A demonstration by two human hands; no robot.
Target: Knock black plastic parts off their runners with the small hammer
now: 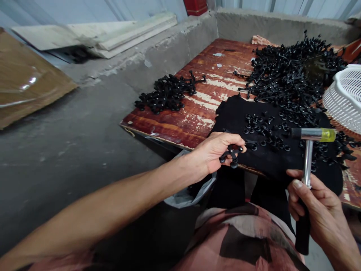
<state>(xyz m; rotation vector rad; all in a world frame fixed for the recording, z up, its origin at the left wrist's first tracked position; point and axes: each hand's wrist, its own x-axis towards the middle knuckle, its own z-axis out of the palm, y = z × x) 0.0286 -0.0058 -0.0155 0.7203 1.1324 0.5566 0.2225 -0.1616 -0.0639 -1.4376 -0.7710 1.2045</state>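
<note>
My left hand (216,149) is closed round a small black plastic sprue piece (231,154) with round ends, held at the near edge of a black cloth (270,156). My right hand (318,205) grips the black handle of a small hammer (309,141) with a metal shaft, held upright; its head has a black end and a yellow end. Several small black rings (262,130) lie scattered on the cloth just beyond both hands.
The cloth lies on a worn red wooden board (197,113). A small heap of black sprues (167,93) sits at its left, a large heap (290,71) at the back right. A white fan grille (345,98) stands at the right edge. Concrete floor lies to the left.
</note>
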